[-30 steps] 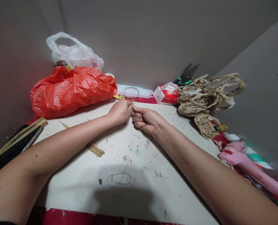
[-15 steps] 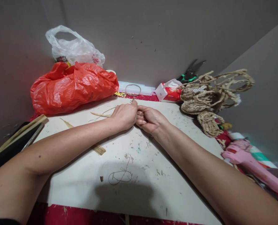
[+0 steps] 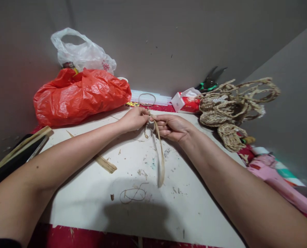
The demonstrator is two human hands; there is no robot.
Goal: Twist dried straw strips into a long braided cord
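My left hand (image 3: 135,119) is closed, its fingertips pinching a small twisted piece of straw cord (image 3: 146,131) near the back of the white board (image 3: 132,175). Close beside it on the right, my right hand (image 3: 171,127) is closed too, thumb and fingers on a flat pale straw strip (image 3: 161,162). That strip hangs from the fingertips and curves down toward the board. The exact spot where cord and strip meet is partly hidden by the fingers. A loop of thin string (image 3: 132,195) lies nearer the front.
A red plastic bag (image 3: 81,98) stands at the back left, below a white bag (image 3: 83,51). Coiled straw rope (image 3: 220,106), a tissue pack (image 3: 191,103) and green-handled pruners (image 3: 210,82) are back right. A pink glue gun (image 3: 279,182) lies far right. A flat straw piece (image 3: 105,163) rests left.
My hands have separated slightly, the left moving left and up, the right moving right. The straw strip now hangs from my right fingers, and the cord between the hands has come into view.
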